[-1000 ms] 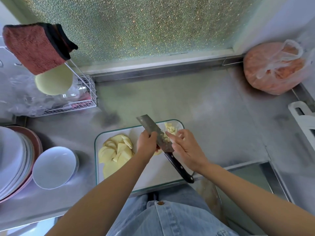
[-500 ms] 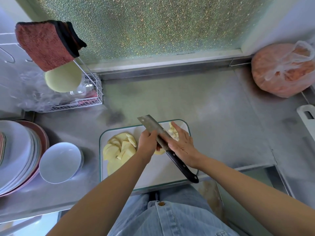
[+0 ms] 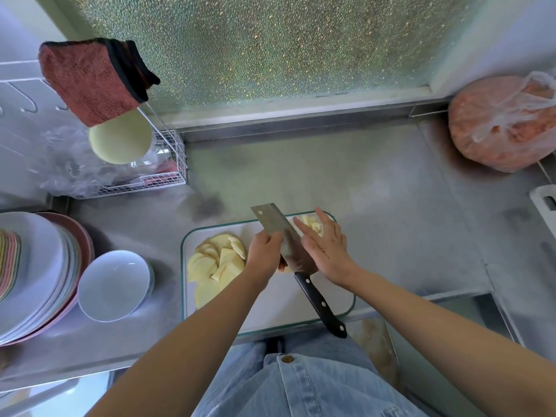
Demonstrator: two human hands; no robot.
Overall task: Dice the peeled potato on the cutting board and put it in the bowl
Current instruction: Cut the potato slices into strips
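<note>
A glass cutting board (image 3: 270, 308) lies on the steel counter near its front edge. Yellow potato slices (image 3: 216, 263) are heaped on its left half, and a small pile of diced potato (image 3: 313, 225) sits at its far right corner. A cleaver (image 3: 276, 227) with a black handle slants across the board. My left hand (image 3: 264, 251) grips the blade from the left, fingers curled over its edge. My right hand (image 3: 328, 251) lies flat against the blade's right face, fingers straight and reaching to the diced pile. Nobody holds the handle. The white bowl (image 3: 114, 284) stands empty left of the board.
A stack of plates (image 3: 33, 275) sits at the far left beside the bowl. A wire rack (image 3: 168, 179) with a red cloth (image 3: 93, 79) above it stands at the back left. A plastic bag of orange food (image 3: 505, 124) lies at the back right.
My right hand has slid up along the blade toward the diced pile, its fingers straightening. My left hand keeps its grip on the blade.
</note>
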